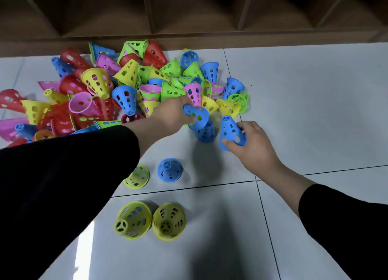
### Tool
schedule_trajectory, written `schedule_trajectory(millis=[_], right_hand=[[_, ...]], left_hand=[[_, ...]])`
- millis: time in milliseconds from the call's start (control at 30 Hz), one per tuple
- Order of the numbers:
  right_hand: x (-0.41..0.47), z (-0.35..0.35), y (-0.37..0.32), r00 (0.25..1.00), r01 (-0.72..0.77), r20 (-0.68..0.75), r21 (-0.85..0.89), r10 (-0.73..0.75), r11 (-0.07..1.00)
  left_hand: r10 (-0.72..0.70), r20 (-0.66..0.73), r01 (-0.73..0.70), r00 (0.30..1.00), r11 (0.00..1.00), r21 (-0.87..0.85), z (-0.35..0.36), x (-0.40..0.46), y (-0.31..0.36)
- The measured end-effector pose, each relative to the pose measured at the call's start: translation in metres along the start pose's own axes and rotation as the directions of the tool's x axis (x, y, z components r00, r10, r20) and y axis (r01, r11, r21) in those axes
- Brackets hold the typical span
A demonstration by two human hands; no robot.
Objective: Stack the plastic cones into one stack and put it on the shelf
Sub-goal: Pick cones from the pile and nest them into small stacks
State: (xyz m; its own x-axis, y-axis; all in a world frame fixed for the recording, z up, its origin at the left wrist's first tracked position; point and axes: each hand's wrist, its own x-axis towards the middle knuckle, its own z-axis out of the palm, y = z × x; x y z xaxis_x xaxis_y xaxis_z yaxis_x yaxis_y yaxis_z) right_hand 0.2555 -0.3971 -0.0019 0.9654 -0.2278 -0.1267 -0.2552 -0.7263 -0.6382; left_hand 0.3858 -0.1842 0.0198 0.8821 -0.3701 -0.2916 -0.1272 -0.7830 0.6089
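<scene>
Nearest the camera, two yellow perforated cones [134,222] lie close together on the white tiled floor [315,112], with a blue cone [169,170] and another yellow one [137,177] just beyond. The left hand [170,117] grips a blue cone [197,115] at the edge of the big mixed-colour pile [105,91]; the right hand [252,142] holds a second blue cone [231,133] by its wall. These look light, thin and springy, probably slick; pinching the wide rim or the holes should hold best. The wooden shelf [189,17] stands behind the pile.
</scene>
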Motion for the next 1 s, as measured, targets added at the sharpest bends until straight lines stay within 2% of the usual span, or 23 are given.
schedule_trajectory(millis=[133,200,300,400,500,567,667,767,833,900,1000], right_hand=[[-0.019,0.000,-0.042,1.000,-0.025,0.018,0.197,0.022,0.980],[-0.026,0.002,-0.060,0.999,-0.041,0.036,0.278,0.033,0.960],[-0.037,0.013,-0.079,0.997,-0.015,0.077,0.346,-0.013,0.938],[-0.052,0.032,-0.096,0.980,0.042,0.169,0.358,-0.109,0.933],[-0.065,0.054,-0.104,0.956,0.052,0.269,0.247,-0.120,0.968],[-0.069,0.064,-0.106,0.953,0.057,0.287,0.151,-0.099,0.987],[-0.063,0.075,-0.108,0.951,0.055,0.300,0.059,-0.070,0.997],[-0.058,0.086,-0.105,0.921,0.073,0.387,-0.046,-0.050,0.996],[-0.055,0.089,-0.102,0.901,0.089,0.433,-0.106,-0.035,0.990],[-0.048,0.086,-0.097,0.929,0.110,0.366,-0.142,-0.051,0.984],[-0.023,0.081,-0.079,0.979,0.201,0.084,-0.274,-0.185,0.940]], left_hand=[[-0.133,-0.066,0.108,0.989,0.950,-0.293,-0.047,-0.047,-0.026],[-0.157,-0.087,0.116,0.984,0.925,-0.361,-0.065,-0.075,-0.039],[-0.142,-0.148,0.094,0.979,0.952,-0.291,-0.085,-0.119,-0.056],[-0.081,-0.116,0.075,0.990,0.996,-0.054,-0.095,-0.159,-0.069],[-0.013,-0.049,0.023,0.999,0.978,0.209,-0.089,-0.181,-0.080],[-0.002,-0.011,0.005,1.000,0.956,0.294,-0.079,-0.185,-0.084],[-0.007,0.034,-0.005,0.999,0.935,0.355,-0.059,-0.179,-0.093],[-0.047,0.075,0.013,0.996,0.915,0.402,-0.039,-0.169,-0.103],[-0.081,0.096,0.044,0.992,0.939,0.340,-0.029,-0.169,-0.108],[-0.080,0.020,0.072,0.997,0.965,0.254,-0.026,-0.172,-0.115],[-0.034,-0.242,0.093,0.970,0.967,0.238,-0.034,-0.170,-0.138]])
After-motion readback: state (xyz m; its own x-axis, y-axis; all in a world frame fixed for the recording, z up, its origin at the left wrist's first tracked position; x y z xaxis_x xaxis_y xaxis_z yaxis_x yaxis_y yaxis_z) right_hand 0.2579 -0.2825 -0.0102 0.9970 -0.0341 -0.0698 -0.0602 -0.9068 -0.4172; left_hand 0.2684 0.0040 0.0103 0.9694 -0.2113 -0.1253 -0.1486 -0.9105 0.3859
